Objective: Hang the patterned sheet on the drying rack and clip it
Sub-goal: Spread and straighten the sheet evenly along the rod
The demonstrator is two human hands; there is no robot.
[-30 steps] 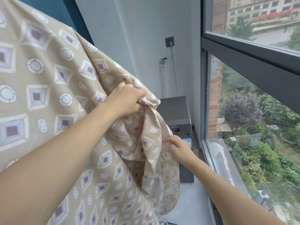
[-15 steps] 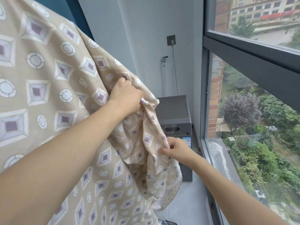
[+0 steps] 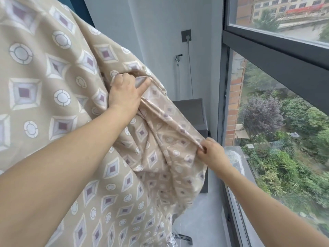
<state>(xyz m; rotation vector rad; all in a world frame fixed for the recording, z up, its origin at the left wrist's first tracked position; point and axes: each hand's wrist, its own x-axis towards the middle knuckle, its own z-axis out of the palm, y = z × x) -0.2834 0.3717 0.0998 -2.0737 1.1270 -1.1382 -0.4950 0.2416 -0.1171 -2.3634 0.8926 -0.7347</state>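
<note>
On the left, a beige cotton sheet patterned with purple diamonds and white circles is hanging draped. The left hand is gripping its bunched fold; farther right, the right hand is pinching its edge.

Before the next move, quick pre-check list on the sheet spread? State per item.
1. Left hand grips the upper bunched edge of the patterned sheet: ok.
2. Right hand pinches the lower edge fold: ok.
3. Edge between the two hands pulled straight: ok, though folds remain below it.
4. Sheet draped over the drying rack: cannot tell, the rack is hidden.
5. Clip within reach: cannot tell, none in view.
6. Sheet clear of the grey cabinet behind it: cannot tell.
</note>
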